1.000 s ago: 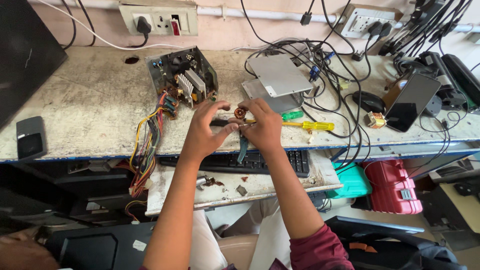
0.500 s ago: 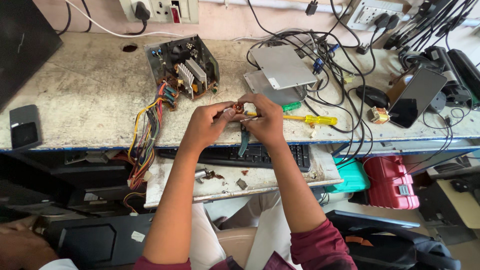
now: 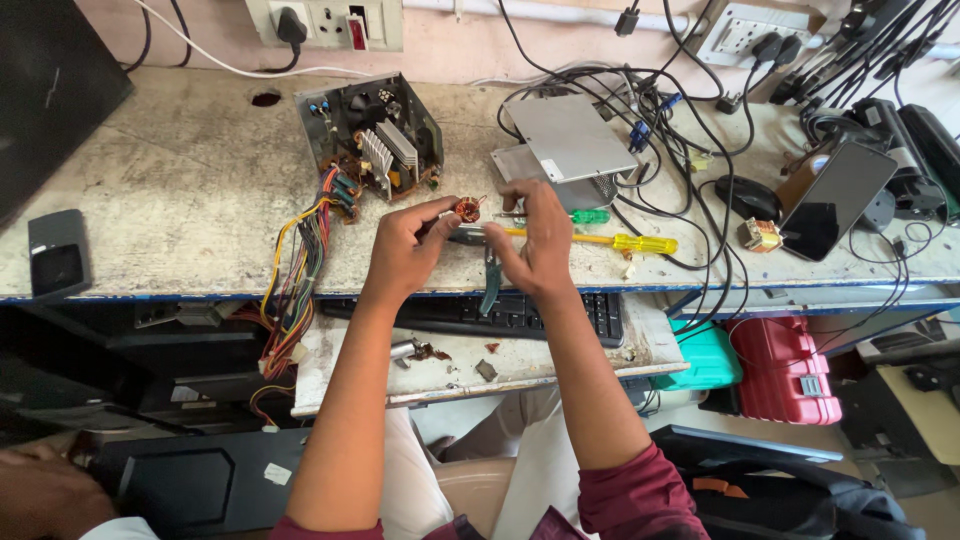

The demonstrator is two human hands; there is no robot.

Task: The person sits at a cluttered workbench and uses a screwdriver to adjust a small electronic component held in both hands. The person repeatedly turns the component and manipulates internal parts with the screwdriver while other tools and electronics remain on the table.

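Note:
My left hand (image 3: 408, 250) pinches a small copper-wound coil (image 3: 467, 209) at its fingertips, just above the bench's front edge. My right hand (image 3: 538, 240) faces it, closed on teal-handled pliers (image 3: 490, 285). The handle hangs down below both hands and the grey jaws reach toward the coil. The right hand's fingertips touch the coil's side. An open power supply box (image 3: 370, 148) with a heat sink stands behind the left hand. Its coloured wire bundle (image 3: 298, 270) trails over the edge.
A yellow screwdriver (image 3: 612, 241), a silver drive (image 3: 566, 138), a black mouse (image 3: 750, 198), a phone (image 3: 838, 200) and tangled cables lie to the right. A keyboard (image 3: 520, 312) rests on the pull-out shelf. Red (image 3: 785, 370) and teal (image 3: 705, 360) cases sit below. Another person's hand (image 3: 40, 490) shows bottom left.
Both hands stay together on the coil. My right fingers have shifted up over the coil, and my head has moved slightly, shifting the bench in view.

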